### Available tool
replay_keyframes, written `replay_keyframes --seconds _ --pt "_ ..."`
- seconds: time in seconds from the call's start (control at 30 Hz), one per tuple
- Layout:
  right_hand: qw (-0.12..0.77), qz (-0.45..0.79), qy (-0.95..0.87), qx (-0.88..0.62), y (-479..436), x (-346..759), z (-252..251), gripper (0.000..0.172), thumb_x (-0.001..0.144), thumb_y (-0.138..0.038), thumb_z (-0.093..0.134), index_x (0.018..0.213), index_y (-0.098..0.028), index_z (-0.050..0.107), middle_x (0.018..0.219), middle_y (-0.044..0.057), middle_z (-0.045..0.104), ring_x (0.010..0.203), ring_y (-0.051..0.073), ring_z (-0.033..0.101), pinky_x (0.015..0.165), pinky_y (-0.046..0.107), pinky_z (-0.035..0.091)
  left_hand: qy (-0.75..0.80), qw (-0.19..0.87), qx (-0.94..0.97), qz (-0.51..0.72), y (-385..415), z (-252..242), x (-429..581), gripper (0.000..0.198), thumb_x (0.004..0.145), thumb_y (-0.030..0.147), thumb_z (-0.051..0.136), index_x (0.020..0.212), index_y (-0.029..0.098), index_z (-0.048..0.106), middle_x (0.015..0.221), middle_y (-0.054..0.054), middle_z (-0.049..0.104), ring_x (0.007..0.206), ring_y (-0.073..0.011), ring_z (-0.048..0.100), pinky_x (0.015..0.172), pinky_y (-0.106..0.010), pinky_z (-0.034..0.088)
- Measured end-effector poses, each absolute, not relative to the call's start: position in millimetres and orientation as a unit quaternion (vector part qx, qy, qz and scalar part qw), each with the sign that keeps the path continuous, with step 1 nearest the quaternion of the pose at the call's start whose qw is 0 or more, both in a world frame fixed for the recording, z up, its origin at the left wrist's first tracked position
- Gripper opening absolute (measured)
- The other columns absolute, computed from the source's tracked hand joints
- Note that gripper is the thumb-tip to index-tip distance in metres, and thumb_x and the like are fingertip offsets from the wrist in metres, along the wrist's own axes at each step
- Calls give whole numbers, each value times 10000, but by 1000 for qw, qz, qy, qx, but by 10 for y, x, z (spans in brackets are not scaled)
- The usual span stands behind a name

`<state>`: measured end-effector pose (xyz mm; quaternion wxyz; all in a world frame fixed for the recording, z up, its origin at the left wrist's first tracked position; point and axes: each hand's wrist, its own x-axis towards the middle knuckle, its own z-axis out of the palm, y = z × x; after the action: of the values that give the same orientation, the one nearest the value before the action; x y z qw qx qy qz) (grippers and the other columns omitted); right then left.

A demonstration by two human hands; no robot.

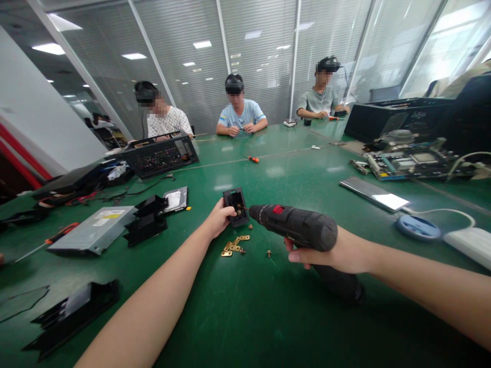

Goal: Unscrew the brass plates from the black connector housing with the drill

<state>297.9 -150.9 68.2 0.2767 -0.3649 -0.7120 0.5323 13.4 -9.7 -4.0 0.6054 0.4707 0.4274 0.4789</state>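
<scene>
My left hand (221,219) grips the left side of a small black box (243,219), tilted so that its open side faces the drill. Brass-coloured parts show inside it, near my thumb. A black cordless drill (293,224) with a red switch is in my right hand (324,255), its fingers wrapped round the grip. The drill's bit points left and its tip reaches the box's opening; whether it touches a screw I cannot tell. Below the box lie several flat brass plates (232,246) with holes. A loose screw (269,253) stands on the green table just right of them.
On the left are a silver disc drive (92,230), black plastic brackets (146,222), a hard drive (176,199) and a black panel (161,155). A phone (374,193), a blue round case (417,227) and circuit boards (406,159) lie right. Three people sit across the table, an orange screwdriver (253,159) before them.
</scene>
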Motion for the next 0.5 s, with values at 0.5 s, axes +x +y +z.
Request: replay_keyframes --seconds 0.5 --pt "285 528 -712 -365 -1498 2985 645 724 845 -424 843 1464 -205 539 873 30 712 584 164 684 541 279 589 431 604 470 477 -109 -27 136 551 495 121 637 1042 181 596 870 -20 680 819 -221 652 756 -356 526"
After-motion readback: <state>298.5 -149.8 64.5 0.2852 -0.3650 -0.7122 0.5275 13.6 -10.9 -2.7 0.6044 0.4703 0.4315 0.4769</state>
